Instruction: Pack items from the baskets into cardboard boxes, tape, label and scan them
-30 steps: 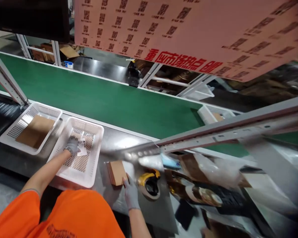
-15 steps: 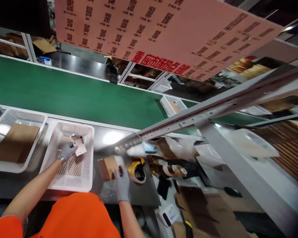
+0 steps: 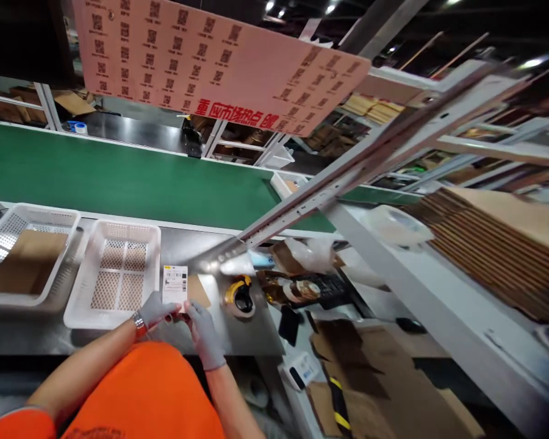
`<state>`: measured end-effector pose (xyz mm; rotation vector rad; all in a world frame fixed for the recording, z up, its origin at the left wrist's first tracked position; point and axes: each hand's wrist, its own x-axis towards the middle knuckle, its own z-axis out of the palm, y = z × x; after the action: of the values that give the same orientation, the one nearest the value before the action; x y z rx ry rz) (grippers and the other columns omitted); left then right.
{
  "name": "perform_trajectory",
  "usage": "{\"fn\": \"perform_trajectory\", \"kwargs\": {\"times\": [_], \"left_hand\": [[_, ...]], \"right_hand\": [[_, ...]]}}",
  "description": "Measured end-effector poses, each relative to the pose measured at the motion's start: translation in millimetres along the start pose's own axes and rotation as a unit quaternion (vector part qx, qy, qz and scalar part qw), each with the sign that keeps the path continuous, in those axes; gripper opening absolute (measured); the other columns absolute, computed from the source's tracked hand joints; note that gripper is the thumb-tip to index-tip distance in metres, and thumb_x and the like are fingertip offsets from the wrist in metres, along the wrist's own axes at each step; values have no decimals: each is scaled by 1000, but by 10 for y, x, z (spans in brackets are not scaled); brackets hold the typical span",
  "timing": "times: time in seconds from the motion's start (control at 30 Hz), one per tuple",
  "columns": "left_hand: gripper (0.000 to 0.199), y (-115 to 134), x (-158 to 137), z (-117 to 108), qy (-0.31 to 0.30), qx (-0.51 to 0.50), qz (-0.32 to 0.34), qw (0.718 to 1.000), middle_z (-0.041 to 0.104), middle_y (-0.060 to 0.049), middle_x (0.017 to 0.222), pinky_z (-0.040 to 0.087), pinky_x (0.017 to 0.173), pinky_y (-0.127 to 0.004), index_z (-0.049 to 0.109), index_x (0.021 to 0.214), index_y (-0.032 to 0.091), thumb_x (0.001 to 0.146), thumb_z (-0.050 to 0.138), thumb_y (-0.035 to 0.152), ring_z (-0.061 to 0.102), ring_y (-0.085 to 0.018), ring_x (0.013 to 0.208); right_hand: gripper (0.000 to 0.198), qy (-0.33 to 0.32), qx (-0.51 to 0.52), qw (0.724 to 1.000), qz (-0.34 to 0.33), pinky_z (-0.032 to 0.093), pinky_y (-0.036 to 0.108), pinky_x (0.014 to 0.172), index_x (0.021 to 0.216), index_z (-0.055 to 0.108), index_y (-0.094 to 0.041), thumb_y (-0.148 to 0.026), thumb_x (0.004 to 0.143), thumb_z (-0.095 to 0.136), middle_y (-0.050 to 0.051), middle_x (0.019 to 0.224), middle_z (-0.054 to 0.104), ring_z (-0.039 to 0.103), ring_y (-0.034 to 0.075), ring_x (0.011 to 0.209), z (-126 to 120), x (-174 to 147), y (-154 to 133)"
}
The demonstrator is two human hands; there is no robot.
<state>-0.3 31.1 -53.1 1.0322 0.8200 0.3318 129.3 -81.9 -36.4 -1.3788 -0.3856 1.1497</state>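
The long green conveyor belt [image 3: 119,177] runs across the far side of the station and carries nothing along the stretch in view. Above it hangs a large pink cardboard sheet [image 3: 219,61] printed with rows of small square codes; a line of red Chinese characters runs along its lower edge, too skewed to read with confidence. To the right, a stack of flat brown corrugated cartons [image 3: 498,244] lies on a shelf.

On the steel table [image 3: 187,244] stand two white perforated plastic baskets. The far-left basket [image 3: 0,286] holds a flat brown cardboard piece [image 3: 25,259]. The nearer basket [image 3: 80,305] is empty, so by my judgement the picking out of its contents is done and what is left is the work on the item in hand.

That item is a small white printed label card [image 3: 174,285], held upright just above the table edge. The grey-gloved left hand [image 3: 155,310] pinches its lower left corner; the grey-gloved right hand [image 3: 200,322] closes on its lower right side. It bears a dark barcode and lines of print, too small to read. Behind it lies a small brown cardboard box [image 3: 199,291], and beside that a yellow-and-black tape dispenser [image 3: 240,297].
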Motion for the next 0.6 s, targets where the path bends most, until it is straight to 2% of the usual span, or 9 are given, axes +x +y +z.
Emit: {"fn": "perform_trajectory", "kwargs": {"times": [0.17,0.3,0.47,0.6], "left_hand": [[31,-98,-149,375,2,7,-19,1000,82,-8,76,57,63,-31,82,89,15,73,96,38,73,-20,64],[33,-246,-223,737,7,-6,-14,1000,82,-7,79,54,59,-28,80,90,16,71,97,38,69,-18,64],[44,-536,-360,1242,-5,-19,-31,999,82,-8,79,54,59,-29,82,94,14,66,99,43,70,-18,63],[45,-756,-513,1577,-4,0,-38,999,84,-8,84,57,62,-31,84,98,14,69,101,45,73,-20,66]], "right_hand": [[63,49,63,996,26,70,48,96,96,89,-26,-78,66,107,12,104,92,85,32,98,-377,-434,-2],[60,41,93,995,5,70,54,108,98,92,-26,-75,69,108,13,111,92,86,34,106,-678,-735,42],[60,76,132,988,2,71,51,108,93,90,-25,-73,64,111,12,107,91,86,33,107,-1115,-1124,94],[61,78,130,988,2,71,50,108,91,89,-27,-77,64,110,11,106,91,85,31,107,-1480,-1395,194]]}}
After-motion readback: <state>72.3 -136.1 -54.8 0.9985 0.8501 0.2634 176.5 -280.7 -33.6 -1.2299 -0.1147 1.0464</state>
